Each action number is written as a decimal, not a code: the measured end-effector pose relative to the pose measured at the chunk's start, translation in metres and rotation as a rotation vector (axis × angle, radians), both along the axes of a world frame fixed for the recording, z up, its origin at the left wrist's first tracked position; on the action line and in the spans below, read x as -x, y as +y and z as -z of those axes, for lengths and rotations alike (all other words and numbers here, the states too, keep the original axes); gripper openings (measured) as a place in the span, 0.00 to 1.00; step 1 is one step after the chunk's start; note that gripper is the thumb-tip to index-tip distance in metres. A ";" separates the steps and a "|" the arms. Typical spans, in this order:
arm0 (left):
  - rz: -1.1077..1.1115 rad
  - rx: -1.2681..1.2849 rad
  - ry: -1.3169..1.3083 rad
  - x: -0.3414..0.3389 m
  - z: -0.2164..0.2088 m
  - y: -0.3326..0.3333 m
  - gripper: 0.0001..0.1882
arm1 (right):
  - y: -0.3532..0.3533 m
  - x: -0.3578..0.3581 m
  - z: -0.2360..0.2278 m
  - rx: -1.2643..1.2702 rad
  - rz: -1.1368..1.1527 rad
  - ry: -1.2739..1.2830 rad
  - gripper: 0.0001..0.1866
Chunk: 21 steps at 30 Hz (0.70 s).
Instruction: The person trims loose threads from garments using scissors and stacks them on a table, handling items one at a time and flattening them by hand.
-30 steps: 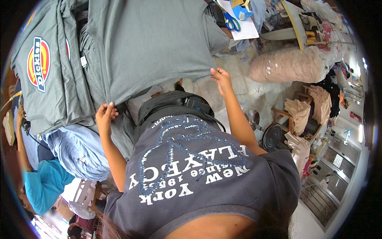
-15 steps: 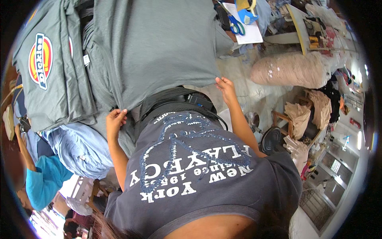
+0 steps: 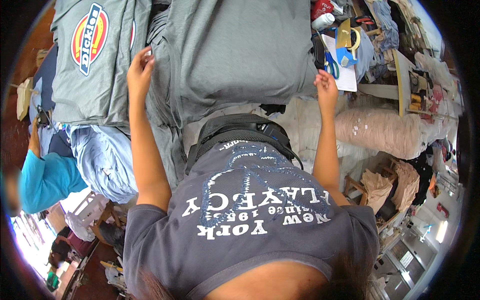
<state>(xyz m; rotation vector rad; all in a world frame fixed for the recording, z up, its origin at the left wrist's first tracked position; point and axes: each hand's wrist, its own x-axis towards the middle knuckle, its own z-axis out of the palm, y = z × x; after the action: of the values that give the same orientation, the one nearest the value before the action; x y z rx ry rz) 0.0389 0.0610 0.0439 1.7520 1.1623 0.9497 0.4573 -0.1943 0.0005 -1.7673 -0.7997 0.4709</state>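
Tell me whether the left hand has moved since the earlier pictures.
Yes: the left hand has moved forward and leftward, closer to the shirt's oval logo.

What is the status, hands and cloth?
Left hand by printed shirt, right hand at edge of grey cloth; grips unclear. Cloth spread. Scissors near right hand.

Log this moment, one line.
left hand: by printed grey shirts | right hand: by spread grey shirt's right edge, near blue-handled scissors | contact: unclear, both
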 end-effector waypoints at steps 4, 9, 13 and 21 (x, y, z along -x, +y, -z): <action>-0.039 -0.090 0.104 -0.039 0.019 0.038 0.23 | 0.051 -0.016 -0.005 0.048 -0.053 -0.312 0.20; -0.128 -0.260 0.186 -0.062 0.018 0.052 0.19 | 0.084 -0.025 0.003 0.033 -0.074 -0.385 0.26; -0.273 -0.019 -0.120 -0.036 0.023 0.076 0.15 | 0.101 -0.026 0.006 0.049 0.006 -0.289 0.28; -0.123 0.356 -0.678 -0.021 0.034 0.081 0.16 | 0.104 -0.042 0.015 -0.054 -0.079 -0.059 0.23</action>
<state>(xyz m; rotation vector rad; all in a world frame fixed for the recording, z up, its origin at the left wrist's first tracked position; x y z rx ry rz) 0.0599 0.1423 0.0097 0.9643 0.9160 1.1985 0.4997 -0.0904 -0.0142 -1.7106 -0.9187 0.4469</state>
